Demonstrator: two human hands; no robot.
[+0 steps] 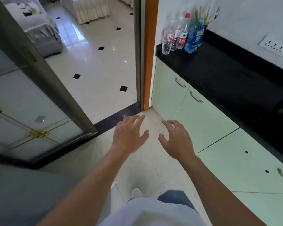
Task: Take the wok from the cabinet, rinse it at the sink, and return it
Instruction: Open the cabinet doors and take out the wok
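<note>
kitchen by an open doorway: pale tiled floor (150, 160) under my hands, green cabinet doors (203, 121) shut to the right of them beneath a black counter (219, 70). my left hand (129, 136) and right hand (176, 141) hang side by side, apart, fingers spread, holding nothing; the wok is not in view, presumably behind a door. i expect it heavy, rigid and slippery when wet, best gripped by its handle; bottles (181, 36) stand well beyond my right hand, and the door handles (196, 97) must be pulled first.
</note>
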